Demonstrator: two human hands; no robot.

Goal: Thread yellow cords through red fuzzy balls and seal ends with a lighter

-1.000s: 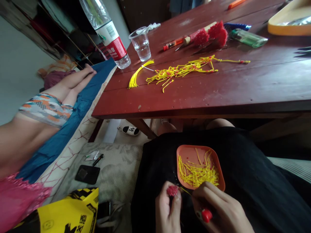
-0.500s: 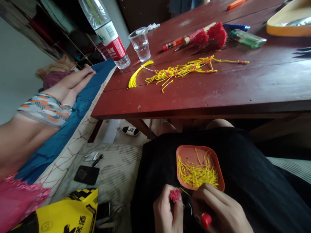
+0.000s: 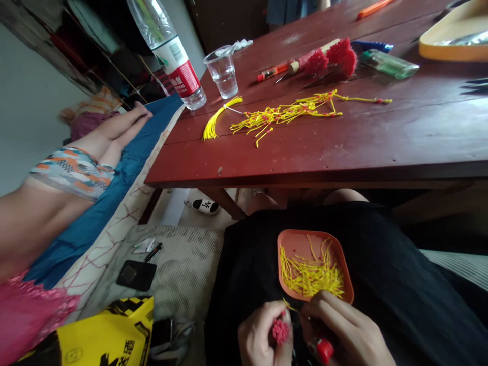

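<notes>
In the head view, my left hand (image 3: 263, 335) is closed on a small bundle with a knobbly red tip (image 3: 280, 330), pinched between thumb and fingers. My right hand (image 3: 348, 330) curls around a small tool with a shiny red end (image 3: 325, 351); its working part is hidden, so its kind is unclear. A short yellow cord (image 3: 290, 305) shows at the fingertips between both hands. Just beyond them, an orange tray (image 3: 284, 238) rests on my black-clad lap, with many cut yellow cords (image 3: 312, 274) and a few tiny red bits in it.
Ahead, the dark red table (image 3: 305, 152) bears knotted yellow cords (image 3: 282, 114), a yellow tassel (image 3: 214, 122), a water bottle (image 3: 179, 71), a plastic cup (image 3: 224, 73), red bristly bundles (image 3: 341, 58) and a green lighter (image 3: 394, 65). Another person (image 3: 68, 178) lies at left.
My left hand has come slightly lower and turned, bringing the red tip down and towards the right hand. The yellow cord has shifted with it. My right hand has barely moved.
</notes>
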